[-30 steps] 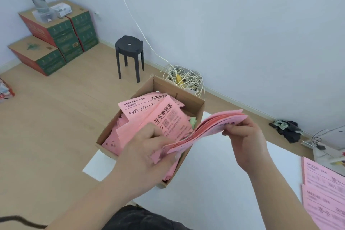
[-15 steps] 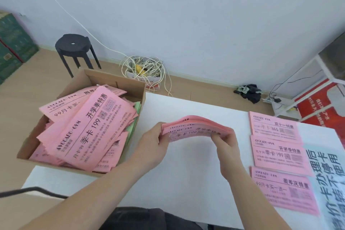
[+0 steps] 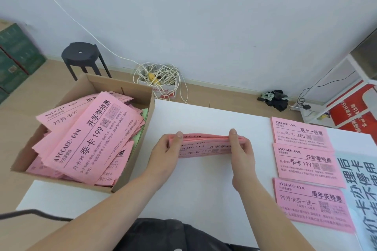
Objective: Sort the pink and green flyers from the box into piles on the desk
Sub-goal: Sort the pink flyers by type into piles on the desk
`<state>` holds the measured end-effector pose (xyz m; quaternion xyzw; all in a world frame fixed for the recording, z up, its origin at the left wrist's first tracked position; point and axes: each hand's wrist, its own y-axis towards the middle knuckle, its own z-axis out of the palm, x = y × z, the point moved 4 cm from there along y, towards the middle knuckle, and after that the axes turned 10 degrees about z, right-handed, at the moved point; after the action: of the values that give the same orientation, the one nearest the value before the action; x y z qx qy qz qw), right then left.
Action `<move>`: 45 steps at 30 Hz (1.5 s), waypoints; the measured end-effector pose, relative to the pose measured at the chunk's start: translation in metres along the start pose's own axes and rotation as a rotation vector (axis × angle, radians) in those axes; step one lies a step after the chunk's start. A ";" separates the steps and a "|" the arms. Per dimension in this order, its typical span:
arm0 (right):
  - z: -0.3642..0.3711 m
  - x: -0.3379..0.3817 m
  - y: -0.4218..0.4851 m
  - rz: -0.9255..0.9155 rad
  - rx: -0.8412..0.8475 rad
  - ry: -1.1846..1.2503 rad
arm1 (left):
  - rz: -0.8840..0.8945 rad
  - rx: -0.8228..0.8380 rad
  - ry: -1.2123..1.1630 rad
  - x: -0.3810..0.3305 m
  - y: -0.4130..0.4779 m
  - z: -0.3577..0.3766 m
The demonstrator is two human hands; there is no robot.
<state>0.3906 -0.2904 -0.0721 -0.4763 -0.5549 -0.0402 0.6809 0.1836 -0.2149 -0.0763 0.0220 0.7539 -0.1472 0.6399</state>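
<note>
A stack of pink flyers (image 3: 206,145) stands on its long edge on the white desk (image 3: 204,185). My left hand (image 3: 166,149) grips its left end and my right hand (image 3: 241,150) grips its right end. The cardboard box (image 3: 130,171) at the desk's left end holds several loose pink flyers (image 3: 89,138), with a few green flyers (image 3: 140,126) showing at its right wall. Three pink piles lie at the right: a top pile (image 3: 299,131), a middle pile (image 3: 308,164) and a near pile (image 3: 312,204).
A large white printed sheet (image 3: 361,195) lies at the desk's right edge, beside the piles. Beyond the desk stand a black stool (image 3: 80,55), a bundle of white cable (image 3: 161,76), green cartons (image 3: 14,61) at the left and a white shelf (image 3: 350,87) at the right.
The view swung right from the box to the desk. Both hands carried the pink stack away from the box, closed it from a fan and set it edge-down on the desk.
</note>
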 end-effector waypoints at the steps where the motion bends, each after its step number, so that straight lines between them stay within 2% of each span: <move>1: 0.000 0.001 -0.001 -0.020 -0.006 0.008 | 0.020 -0.017 0.001 -0.002 0.001 0.000; 4: -0.001 0.007 -0.001 -0.092 -0.052 0.015 | 0.069 -0.045 -0.080 -0.008 0.002 -0.001; 6: -0.002 0.010 0.000 -0.120 -0.069 0.008 | 0.066 0.033 -0.081 -0.005 0.000 -0.002; 8: 0.000 0.012 0.001 -0.128 -0.073 -0.019 | 0.053 0.126 0.009 0.004 -0.004 -0.003; 10: 0.002 0.014 0.002 -0.110 -0.066 -0.054 | 0.077 0.151 0.150 0.013 -0.005 -0.006; 13: 0.005 0.016 0.000 -0.080 0.067 -0.088 | 0.123 0.060 0.241 0.018 0.004 -0.012; 17: -0.005 0.013 0.001 -0.090 0.278 -0.284 | 0.067 0.024 0.181 0.016 0.016 -0.015; 18: -0.008 0.012 0.003 -0.096 0.266 -0.354 | 0.036 0.022 0.175 0.017 0.018 -0.016; 21: -0.016 0.003 0.018 -0.099 0.084 -0.553 | -0.056 0.077 0.272 0.026 0.025 -0.016; 26: -0.022 -0.020 0.031 -0.131 -0.093 -0.821 | 0.024 0.142 0.750 0.023 0.030 -0.016; 29: -0.021 -0.013 0.020 -0.241 -0.159 -0.989 | 0.026 0.166 0.703 0.023 0.032 -0.013; 31: -0.009 -0.007 0.011 -0.419 -0.109 -1.138 | -0.004 0.127 0.638 0.025 0.030 -0.013; 33: 0.007 -0.010 0.000 -0.552 0.038 -1.273 | 0.001 0.078 0.608 0.025 0.029 -0.013; 35: 0.020 -0.021 -0.010 -0.544 0.158 -1.376 | 0.003 0.054 0.549 0.023 0.027 -0.013; 38: 0.030 -0.015 -0.019 -0.422 0.134 -1.370 | 0.056 0.129 0.376 0.013 0.018 -0.007; 41: 0.029 0.004 -0.018 -0.179 0.175 -1.094 | 0.332 0.414 0.505 0.002 -0.007 0.007; 42: 0.029 0.007 -0.018 -0.109 0.203 -0.979 | 0.375 0.504 0.530 0.001 -0.018 0.011; 45: 0.025 0.008 -0.023 -0.048 0.171 -0.847 | 0.334 0.636 0.474 0.008 -0.036 0.010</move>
<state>0.3617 -0.2820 -0.0536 -0.3799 -0.7974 0.1891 0.4290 0.1837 -0.2534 -0.0787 0.3731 0.7833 -0.2573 0.4255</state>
